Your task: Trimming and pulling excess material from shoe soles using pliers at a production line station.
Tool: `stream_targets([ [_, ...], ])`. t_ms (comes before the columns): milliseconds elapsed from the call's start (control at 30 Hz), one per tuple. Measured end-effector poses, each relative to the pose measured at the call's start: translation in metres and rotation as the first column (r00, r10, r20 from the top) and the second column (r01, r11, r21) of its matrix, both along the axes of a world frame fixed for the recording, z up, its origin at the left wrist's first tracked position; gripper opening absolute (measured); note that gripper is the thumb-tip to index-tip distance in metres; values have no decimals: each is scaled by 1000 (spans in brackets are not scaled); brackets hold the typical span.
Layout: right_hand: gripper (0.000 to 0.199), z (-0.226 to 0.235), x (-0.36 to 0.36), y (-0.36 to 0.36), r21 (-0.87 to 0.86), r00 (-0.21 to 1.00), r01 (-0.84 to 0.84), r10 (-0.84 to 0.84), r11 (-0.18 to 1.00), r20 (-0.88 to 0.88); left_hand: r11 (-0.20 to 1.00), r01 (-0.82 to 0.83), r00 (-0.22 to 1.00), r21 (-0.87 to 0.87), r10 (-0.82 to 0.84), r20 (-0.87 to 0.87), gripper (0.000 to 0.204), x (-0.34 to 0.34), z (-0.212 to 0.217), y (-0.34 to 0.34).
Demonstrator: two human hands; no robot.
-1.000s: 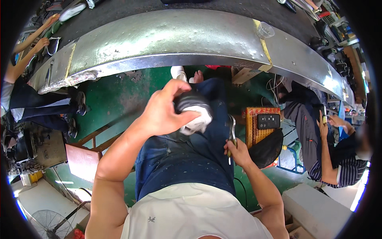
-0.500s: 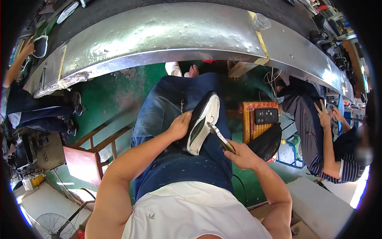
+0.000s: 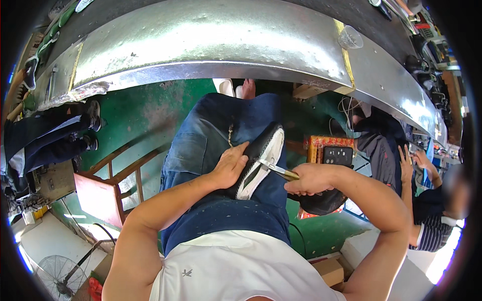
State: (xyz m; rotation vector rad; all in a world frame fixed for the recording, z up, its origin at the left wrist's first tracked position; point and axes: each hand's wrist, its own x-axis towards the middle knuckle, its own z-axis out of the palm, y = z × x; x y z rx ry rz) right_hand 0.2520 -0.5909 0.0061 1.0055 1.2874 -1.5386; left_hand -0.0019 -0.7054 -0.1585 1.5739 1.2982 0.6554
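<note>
"How does the shoe (image 3: 257,174) look on your feed?"

"I see it tilted on the person's lap (image 3: 198,150), running from one o'clock to seven. Its upper, toward ten o'clock, is smooth and black; the side facing four is off-white, with a dark strip along it."

"And the hands?"

"Taking the shoe as my dial, the left hand (image 3: 230,166) sits at nine, laid over the black upper; I can't tell whether its fingers clamp. The right hand (image 3: 309,179), toward four, is closed round the handles of the pliers (image 3: 277,169). Their tips meet the shoe about midway; whether they pinch it, I can't make out."

"What differs from half a second ago?"

"The right elbow (image 3: 401,220) is swung out toward four o'clock, the hand's back is turned up, and the pliers lie flatter. The shoe stays on the lap, leaning slightly further toward one."
</note>
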Motion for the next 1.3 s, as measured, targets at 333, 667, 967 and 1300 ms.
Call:
stream_targets([
  [333,33,-107,33,8,569,847,33,280,822,-453,906,238,966,-349,-186,177,107,-32,0,36],
  [667,39,-120,44,-46,658,849,292,129,694,-512,925,198,978,-323,-207,9,112,-20,24,48],
  [967,63,-73,44,-84,824,899,372,54,427,-434,940,45,978,-337,-111,-179,109,3,41,43],
  [1300,28,-92,-6,-98,39,415,901,-830,433,-372,992,-118,967,-48,103,-233,85,20,30,12],
])
